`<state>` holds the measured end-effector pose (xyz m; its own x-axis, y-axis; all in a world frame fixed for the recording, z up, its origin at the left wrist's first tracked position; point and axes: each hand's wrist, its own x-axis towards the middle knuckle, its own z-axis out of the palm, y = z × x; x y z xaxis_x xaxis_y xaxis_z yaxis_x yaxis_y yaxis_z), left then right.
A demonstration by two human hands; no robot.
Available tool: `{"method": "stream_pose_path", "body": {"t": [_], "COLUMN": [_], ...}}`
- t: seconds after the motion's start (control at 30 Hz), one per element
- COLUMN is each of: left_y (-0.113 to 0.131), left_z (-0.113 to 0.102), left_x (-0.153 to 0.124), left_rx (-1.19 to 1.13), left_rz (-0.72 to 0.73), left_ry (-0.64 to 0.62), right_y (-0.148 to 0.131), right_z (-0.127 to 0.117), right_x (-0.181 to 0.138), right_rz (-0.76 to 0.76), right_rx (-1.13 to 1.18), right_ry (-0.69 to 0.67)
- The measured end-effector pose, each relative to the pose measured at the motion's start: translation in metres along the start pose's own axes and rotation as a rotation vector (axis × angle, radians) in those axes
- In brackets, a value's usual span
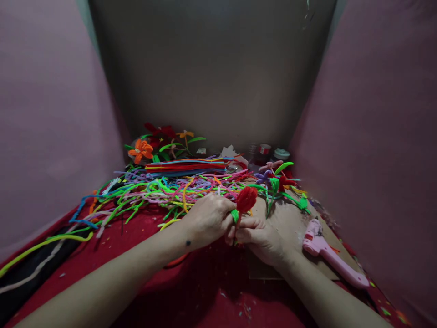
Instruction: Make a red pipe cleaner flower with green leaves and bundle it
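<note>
A red pipe-cleaner flower stands upright between my two hands, its bloom above my fingers. My left hand is closed, its thumb and fingers pinching a bright green pipe-cleaner piece beside the bloom. My right hand is closed around the flower's stem just below the bloom. The fingertips of both hands meet there and hide the lower stem. Behind my hands lies a tangled heap of coloured pipe cleaners.
A pink glue gun lies on a cardboard sheet at the right. Finished pipe-cleaner flowers stand at the back left. A bundle of straight pipe cleaners and a lidded jar sit by the back wall. Pink side walls flank the red cloth.
</note>
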<state>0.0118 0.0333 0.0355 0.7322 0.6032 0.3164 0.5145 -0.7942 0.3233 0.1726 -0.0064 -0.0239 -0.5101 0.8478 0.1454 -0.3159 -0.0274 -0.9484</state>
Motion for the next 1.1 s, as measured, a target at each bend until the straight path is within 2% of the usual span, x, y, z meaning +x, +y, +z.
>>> {"method": "stream_pose_path", "body": {"t": [0.13, 0.23, 0.33, 0.47, 0.53, 0.6, 0.67, 0.73, 0.77, 0.83, 0.97, 1.03, 1.1], "left_y": [0.000, -0.010, -0.029, -0.045, -0.040, -0.026, -0.009, 0.005, 0.010, 0.017, 0.017, 0.015, 0.013], "left_z": [-0.003, -0.006, -0.011, -0.020, -0.022, -0.018, -0.008, 0.006, 0.014, 0.026, 0.038, 0.040, 0.043], "left_x": [0.001, 0.003, 0.004, -0.003, -0.009, -0.015, -0.019, -0.020, -0.020, -0.020, -0.019, -0.018, -0.017], "left_rx": [-0.105, -0.162, -0.218, -0.376, -0.445, -0.538, -0.678, -0.815, -0.862, -0.909, -0.844, -0.859, -0.950], "left_rz": [-0.066, -0.157, -0.204, -0.405, -0.458, -0.462, -0.418, -0.366, -0.343, -0.343, -0.386, -0.423, -0.496], "left_ry": [0.035, 0.078, 0.180, 0.323, 0.295, 0.191, 0.046, -0.003, -0.002, 0.095, 0.216, 0.239, 0.209], "right_y": [0.003, 0.003, 0.003, 0.004, 0.005, 0.005, 0.004, 0.003, 0.003, 0.003, 0.006, 0.008, 0.009], "right_z": [-0.002, -0.004, -0.005, -0.005, -0.004, -0.002, 0.002, 0.005, 0.006, 0.009, 0.012, 0.013, 0.012], "right_x": [0.000, -0.001, -0.002, -0.001, 0.001, 0.003, 0.004, 0.006, 0.006, 0.007, 0.009, 0.010, 0.010], "right_rz": [-0.009, 0.024, 0.027, 0.005, -0.009, -0.034, -0.065, -0.094, -0.097, -0.106, -0.120, -0.111, -0.088], "right_rx": [-0.034, -0.012, 0.008, 0.061, 0.116, 0.173, 0.203, 0.209, 0.213, 0.240, 0.317, 0.330, 0.329], "right_ry": [0.025, 0.073, 0.127, 0.180, 0.230, 0.285, 0.328, 0.357, 0.373, 0.448, 0.582, 0.577, 0.547]}}
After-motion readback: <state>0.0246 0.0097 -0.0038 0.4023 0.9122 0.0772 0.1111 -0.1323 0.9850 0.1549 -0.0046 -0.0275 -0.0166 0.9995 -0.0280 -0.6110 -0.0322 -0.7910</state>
